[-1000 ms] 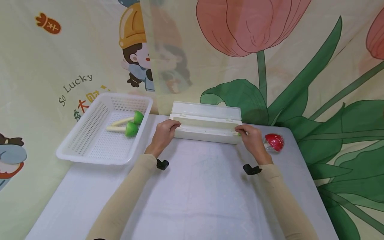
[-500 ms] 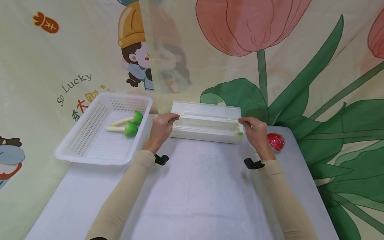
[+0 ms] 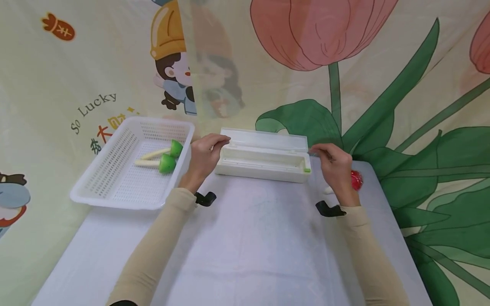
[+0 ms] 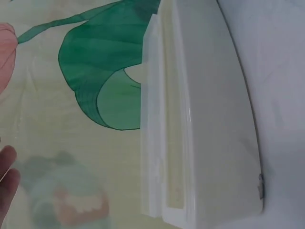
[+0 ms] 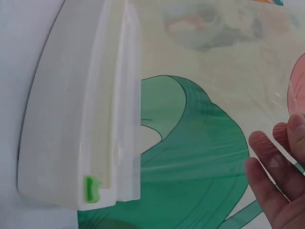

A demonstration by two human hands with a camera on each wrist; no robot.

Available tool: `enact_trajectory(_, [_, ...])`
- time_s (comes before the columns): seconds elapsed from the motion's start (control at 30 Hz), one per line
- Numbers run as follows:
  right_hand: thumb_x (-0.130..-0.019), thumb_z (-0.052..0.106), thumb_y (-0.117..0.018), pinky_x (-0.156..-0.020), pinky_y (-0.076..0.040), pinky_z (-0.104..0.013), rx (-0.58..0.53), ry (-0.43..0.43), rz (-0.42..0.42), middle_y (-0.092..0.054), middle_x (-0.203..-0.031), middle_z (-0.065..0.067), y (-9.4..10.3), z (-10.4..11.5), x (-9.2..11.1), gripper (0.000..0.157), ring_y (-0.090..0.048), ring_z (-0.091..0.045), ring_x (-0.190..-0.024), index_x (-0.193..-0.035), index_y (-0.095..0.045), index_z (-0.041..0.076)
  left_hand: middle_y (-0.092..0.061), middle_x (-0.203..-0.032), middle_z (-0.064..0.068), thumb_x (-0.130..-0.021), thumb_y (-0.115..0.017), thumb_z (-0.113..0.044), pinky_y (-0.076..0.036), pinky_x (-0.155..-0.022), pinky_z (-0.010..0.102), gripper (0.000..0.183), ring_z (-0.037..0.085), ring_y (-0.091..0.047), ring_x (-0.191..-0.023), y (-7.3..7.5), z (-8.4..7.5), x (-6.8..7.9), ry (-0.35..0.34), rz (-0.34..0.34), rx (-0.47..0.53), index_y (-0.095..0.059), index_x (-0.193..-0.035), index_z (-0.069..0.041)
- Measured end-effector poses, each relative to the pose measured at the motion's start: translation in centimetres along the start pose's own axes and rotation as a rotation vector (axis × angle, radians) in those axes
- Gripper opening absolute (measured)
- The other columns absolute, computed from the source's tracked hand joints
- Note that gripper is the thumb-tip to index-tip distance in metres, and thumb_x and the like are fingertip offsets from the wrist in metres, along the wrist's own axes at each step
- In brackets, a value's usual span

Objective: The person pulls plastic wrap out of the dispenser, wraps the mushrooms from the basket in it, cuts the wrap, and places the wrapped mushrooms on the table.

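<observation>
Clear film (image 5: 209, 167) seems pinched by left hand (image 3: 204, 157) and right hand (image 3: 337, 165); white box (image 3: 264, 171) lies lengthwise along same direction.

Compared with a second ago, the person's left hand (image 3: 203, 159) and right hand (image 3: 338, 165) are higher over the long white plastic box (image 3: 260, 173); the right one also sits farther out, uncovering the small bright-green tab (image 3: 307, 170), partly hiding the shiny red mushroom cap (image 3: 357, 180).
</observation>
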State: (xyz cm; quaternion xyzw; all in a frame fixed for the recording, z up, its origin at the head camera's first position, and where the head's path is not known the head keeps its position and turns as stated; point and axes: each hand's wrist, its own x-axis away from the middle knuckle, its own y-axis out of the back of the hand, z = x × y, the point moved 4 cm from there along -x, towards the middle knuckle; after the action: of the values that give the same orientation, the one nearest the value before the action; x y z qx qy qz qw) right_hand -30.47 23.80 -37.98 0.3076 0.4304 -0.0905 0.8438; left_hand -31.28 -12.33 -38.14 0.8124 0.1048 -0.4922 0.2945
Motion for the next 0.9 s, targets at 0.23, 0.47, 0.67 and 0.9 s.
enact_trajectory(0.23, [-0.089,-0.009,-0.072,-0.086,-0.050,-0.007,-0.010,0.046,-0.032,-0.077,-0.091,-0.018,0.7,0.7,-0.5,0.008,-0.072,-0.029,-0.081,-0.094,-0.077,-0.006,-0.079,-0.087,0.012,-0.087,-0.079,0.000,-0.060,-0.070,0.040,0.005,0.027,-0.076,-0.078,0.7,-0.5,-0.7,-0.008,-0.059,0.050,-0.081,-0.091,0.000])
enact_trajectory(0.47, [-0.093,-0.004,-0.071,-0.087,-0.051,-0.008,-0.016,0.050,-0.040,-0.077,-0.094,-0.018,0.9,1.3,-0.8,0.008,-0.072,-0.023,-0.084,-0.096,-0.077,-0.005,-0.079,-0.086,0.011,-0.086,-0.080,0.000,-0.059,-0.070,0.038,0.005,0.026,-0.076,-0.077,1.0,-0.9,-1.2,0.009,-0.085,0.078,-0.081,-0.090,-0.002])
enact_trajectory(0.67, [-0.087,-0.009,-0.075,-0.086,-0.051,-0.008,-0.028,0.063,-0.068,-0.078,-0.091,-0.016,1.6,1.6,-0.4,0.009,-0.072,-0.020,-0.081,-0.093,-0.079,-0.004,-0.080,-0.088,0.009,-0.090,-0.078,-0.005,-0.060,-0.072,0.037,0.004,0.024,-0.077,-0.080,1.4,-1.5,-1.0,-0.010,-0.054,0.060,-0.082,-0.092,-0.003])
enact_trajectory(0.9, [-0.090,-0.005,-0.072,-0.086,-0.051,-0.009,-0.034,0.046,-0.072,-0.078,-0.092,-0.016,1.8,1.7,-0.2,0.008,-0.070,-0.006,-0.086,-0.095,-0.079,-0.004,-0.080,-0.088,0.010,-0.087,-0.080,-0.001,-0.061,-0.073,0.037,0.005,0.024,-0.077,-0.080,1.4,-1.7,-1.2,-0.015,-0.079,0.073,-0.082,-0.091,-0.003])
